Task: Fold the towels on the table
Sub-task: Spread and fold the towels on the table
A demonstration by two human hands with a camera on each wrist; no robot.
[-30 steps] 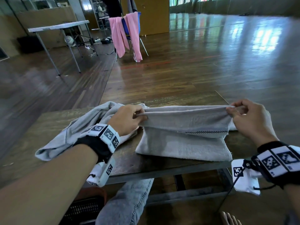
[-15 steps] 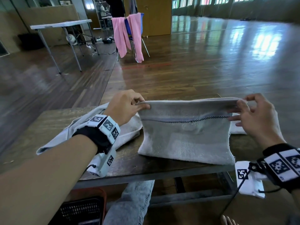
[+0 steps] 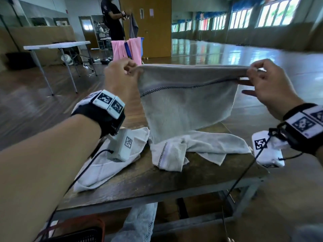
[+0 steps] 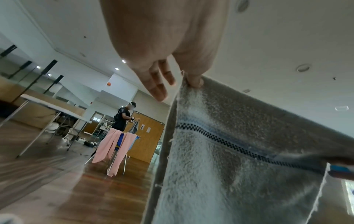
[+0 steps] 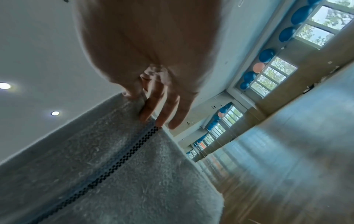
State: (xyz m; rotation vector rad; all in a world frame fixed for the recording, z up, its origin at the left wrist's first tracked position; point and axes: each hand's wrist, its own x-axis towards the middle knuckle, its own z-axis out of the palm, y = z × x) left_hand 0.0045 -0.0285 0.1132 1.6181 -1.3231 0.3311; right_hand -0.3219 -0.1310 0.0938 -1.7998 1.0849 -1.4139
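Observation:
A grey towel (image 3: pixel 187 102) with a dark checked stripe hangs stretched in the air above the wooden table (image 3: pixel 174 180). My left hand (image 3: pixel 122 72) pinches its upper left corner, and my right hand (image 3: pixel 260 79) pinches its upper right corner. Its lower end trails crumpled on the table. In the left wrist view the thumb and a finger of my left hand (image 4: pixel 193 81) nip the grey towel (image 4: pixel 239 151) at its edge. My right hand (image 5: pixel 145 106) holds the grey towel (image 5: pixel 114 166) the same way. A second pale towel (image 3: pixel 111 163) lies rumpled at the table's left.
A dark basket (image 3: pixel 78 233) sits under the table's front left, beside my knee in jeans (image 3: pixel 139 222). Across the wooden floor stand a white folding table (image 3: pixel 57 45), a chair draped with pink cloth (image 3: pixel 127 49), and a person (image 3: pixel 113 20) holding a cloth.
Both hands have lifted the grey towel's top edge from just above the table to well above it, so the towel now hangs unfolded. The camera has tilted up.

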